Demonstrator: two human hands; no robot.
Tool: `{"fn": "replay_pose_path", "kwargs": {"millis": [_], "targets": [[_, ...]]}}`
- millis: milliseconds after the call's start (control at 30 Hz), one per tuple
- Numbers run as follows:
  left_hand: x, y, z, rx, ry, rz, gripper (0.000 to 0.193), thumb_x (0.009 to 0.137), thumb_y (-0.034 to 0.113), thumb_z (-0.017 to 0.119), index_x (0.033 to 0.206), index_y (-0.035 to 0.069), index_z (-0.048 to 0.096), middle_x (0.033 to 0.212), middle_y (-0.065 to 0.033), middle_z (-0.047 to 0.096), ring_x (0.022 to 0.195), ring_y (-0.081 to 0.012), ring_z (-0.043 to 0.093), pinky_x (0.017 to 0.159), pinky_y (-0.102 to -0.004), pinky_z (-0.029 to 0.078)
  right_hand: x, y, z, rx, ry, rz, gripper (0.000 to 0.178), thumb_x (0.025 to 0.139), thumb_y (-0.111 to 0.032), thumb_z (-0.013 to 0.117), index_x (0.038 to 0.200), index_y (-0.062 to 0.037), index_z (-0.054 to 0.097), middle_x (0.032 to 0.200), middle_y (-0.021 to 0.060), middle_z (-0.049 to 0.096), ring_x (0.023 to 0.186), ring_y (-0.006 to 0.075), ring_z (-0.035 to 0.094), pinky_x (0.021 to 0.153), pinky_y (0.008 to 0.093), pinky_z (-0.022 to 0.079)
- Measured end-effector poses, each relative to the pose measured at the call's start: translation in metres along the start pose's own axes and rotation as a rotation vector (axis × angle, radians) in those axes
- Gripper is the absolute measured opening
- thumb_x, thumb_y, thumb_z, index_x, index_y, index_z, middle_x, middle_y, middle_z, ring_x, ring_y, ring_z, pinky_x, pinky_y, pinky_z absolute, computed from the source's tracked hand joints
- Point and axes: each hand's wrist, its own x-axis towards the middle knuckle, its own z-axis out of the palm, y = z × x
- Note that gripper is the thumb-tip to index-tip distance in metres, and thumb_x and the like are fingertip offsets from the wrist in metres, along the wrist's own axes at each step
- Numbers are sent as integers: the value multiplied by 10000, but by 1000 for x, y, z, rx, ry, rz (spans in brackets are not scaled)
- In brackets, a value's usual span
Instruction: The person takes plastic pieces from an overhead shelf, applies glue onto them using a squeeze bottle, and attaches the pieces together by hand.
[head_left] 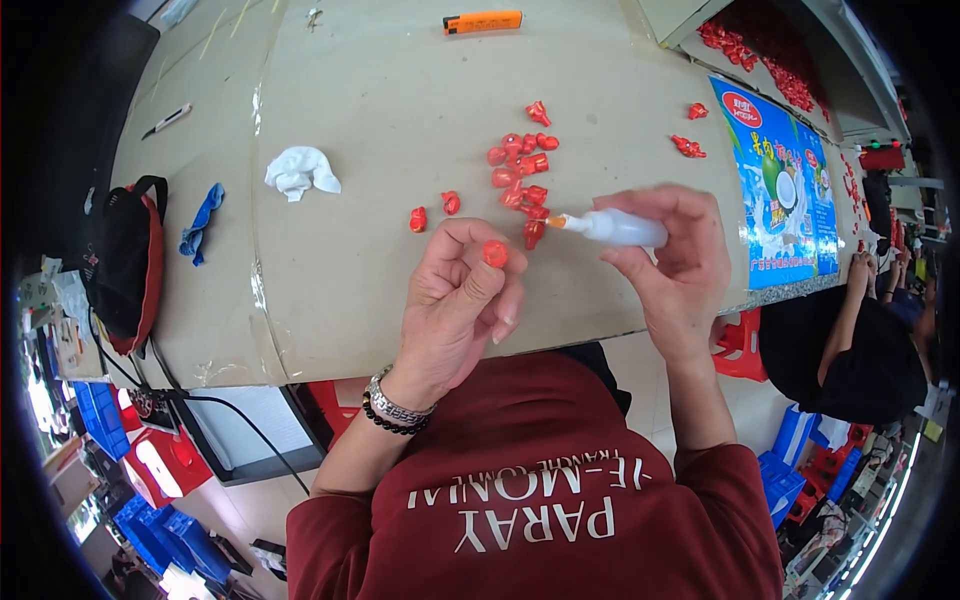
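The left grip (455, 295) pinched a small red piece (495, 254) between thumb and fingers, above the near part of the table (360, 290). To its right, the right grip (685, 265) was clasped around a white bottle (628, 229), its orange tip pointing left. Just beyond lay a cluster of red parts (503, 178), with a crumpled white tissue (297, 172) farther left, a blue printed sheet (785, 247) at the right and an orange-and-black tool (483, 22) at the far side.

Bottle (628, 229) at two o'clock looks smooth plastic, red pieces (507, 178) glossy plastic, bracelet (398, 409) at seven o'clock shiny metal, shirt (520, 432) at six o'clock matt cloth
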Motion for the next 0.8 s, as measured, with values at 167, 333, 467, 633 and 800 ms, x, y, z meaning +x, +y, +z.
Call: {"fn": "replay_pose_path", "kwargs": {"millis": [167,333,467,633,800], "targets": [[-6,-6,-5,-3,44,3,152,965,170,536,1085,96,480,957,-58,596,605,-91,504,456,-207,366,-17,10,-1,8,21,-114,294,722,119,698,974,11,593,1050,154,650,953,180,622,792,281,518],[-10,-6,-6,-26,68,29,170,975,169,521,1088,56,464,933,-47,576,596,-90,512,472,-222,389,-17,7,3,-266,9,-379,297,666,94,746,919,-3,624,972,140,678,869,227,646,721,300,520],[-12,-7,-6,-42,75,22,174,978,179,516,1089,55,464,936,-47,577,596,-92,513,471,-223,388,-15,4,6,-331,-15,-467,309,644,92,749,915,1,632,946,133,681,836,253,649,701,309,520],[-13,-8,-7,-65,55,38,189,968,193,534,1101,75,472,951,-42,590,605,-81,501,453,-200,363,-15,1,8,-446,-85,-543,333,662,61,766,953,-11,622,992,166,677,894,253,636,757,323,519],[-13,-8,-7,-60,64,32,181,973,191,524,1103,74,478,955,-41,589,605,-80,495,457,-199,362,-14,-1,11,-479,-75,-572,299,659,77,738,932,0,643,967,142,674,860,263,638,732,333,525]]}}
